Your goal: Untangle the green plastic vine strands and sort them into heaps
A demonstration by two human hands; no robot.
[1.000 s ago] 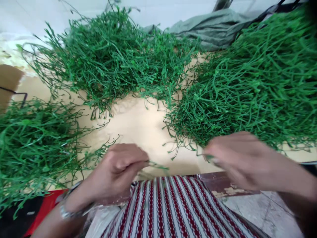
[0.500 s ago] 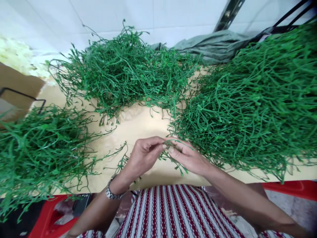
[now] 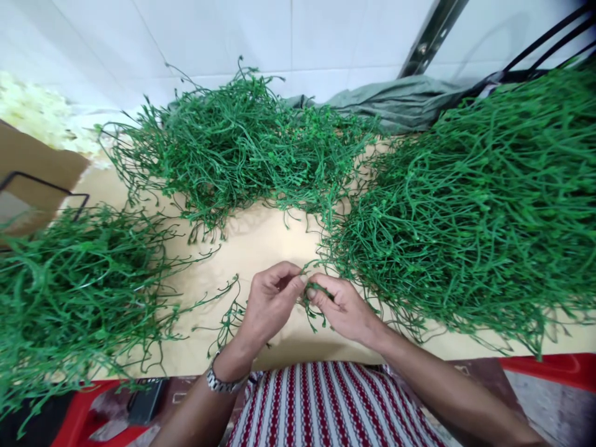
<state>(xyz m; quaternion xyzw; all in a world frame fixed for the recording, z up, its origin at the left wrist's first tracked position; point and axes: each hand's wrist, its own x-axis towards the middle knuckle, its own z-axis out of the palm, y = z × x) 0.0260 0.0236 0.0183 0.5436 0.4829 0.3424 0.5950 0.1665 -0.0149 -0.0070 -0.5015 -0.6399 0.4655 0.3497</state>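
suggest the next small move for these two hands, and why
Perhaps gather the loose ends with the left hand: the right hand pinches the green stems, their ends splay below the grip, and the left fingertips are close beside them.

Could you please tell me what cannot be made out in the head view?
Held green stems: head view, partly hidden by the left hand and right hand.
Right pile: head view, cut off by the right edge.
Left pile: head view, cut off by the left edge.
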